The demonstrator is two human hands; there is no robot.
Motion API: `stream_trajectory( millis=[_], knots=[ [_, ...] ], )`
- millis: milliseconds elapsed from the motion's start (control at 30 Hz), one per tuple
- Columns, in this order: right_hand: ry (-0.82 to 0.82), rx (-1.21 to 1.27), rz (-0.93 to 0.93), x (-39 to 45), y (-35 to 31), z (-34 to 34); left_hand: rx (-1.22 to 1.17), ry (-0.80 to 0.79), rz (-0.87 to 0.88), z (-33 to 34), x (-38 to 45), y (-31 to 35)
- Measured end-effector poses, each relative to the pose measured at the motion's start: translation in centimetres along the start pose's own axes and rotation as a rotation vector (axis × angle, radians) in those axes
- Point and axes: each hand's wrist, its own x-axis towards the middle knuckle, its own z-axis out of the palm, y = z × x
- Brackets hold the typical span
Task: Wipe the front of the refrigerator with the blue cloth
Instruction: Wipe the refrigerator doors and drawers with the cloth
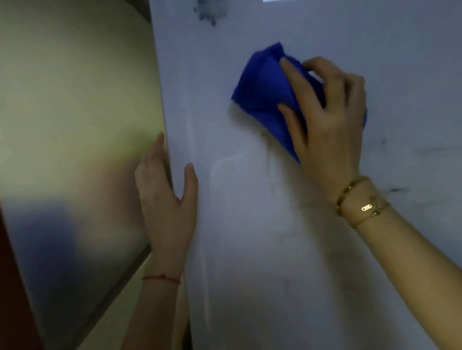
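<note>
Nearest the lens, low at 5 o'clock: right forearm, gold bracelets at the wrist, rising toward the middle of the door. Above it, right hand spread over the cloth, fingers curled across the bunched fabric and pinning it flat to the fridge; thumb laid along the cloth's lower side, fingertips hooked over its upper right. Judged a working grip for wiping: palm pressure down through the wad, fingers bent enough to drag it along without letting it slip.

Cloth bulging out of the grip toward 10 o'clock, most of the blue showing up and left of the knuckles; a thin edge peeking past the hand at 3 o'clock. All of it against the white door front, just right of and above frame centre.

Left hand at 8 o'clock from the cloth, well apart from it, fingers straight, wrapped over the door's left edge: thumb on the front face, the rest on the side. Probably bracing the body or steadying the door against the push. Red thread round that wrist.

Dark smudge at 11 o'clock from the cloth, faint marks at 4 o'clock, both unwiped by the look of it. Steel panel filling the left.
</note>
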Motion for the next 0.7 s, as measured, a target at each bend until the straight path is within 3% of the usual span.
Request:
stream_trajectory(
  millis=[133,300,400,567,700],
  knots=[
    [-0.084,-0.084,-0.241,-1.4,-1.1,2.1,-0.197,-0.040,-0.128,1.4,0.8,-1.2],
    [-0.132,-0.109,-0.407,-5.2,0.0,1.3,-0.288,-0.059,-0.117,2.3,0.5,-2.3],
    [-0.083,-0.152,-0.379,-3.5,1.1,1.2,-0.285,-0.054,-0.124,2.5,0.5,-2.7],
    [0.009,-0.130,-0.159,0.2,-0.5,3.3,-0.304,-0.056,-0.125,2.6,0.5,-2.9],
    [-0.137,-0.102,-0.378,-7.1,-1.2,1.5,-0.319,-0.048,-0.101,2.6,0.5,-3.2]
  ],
)
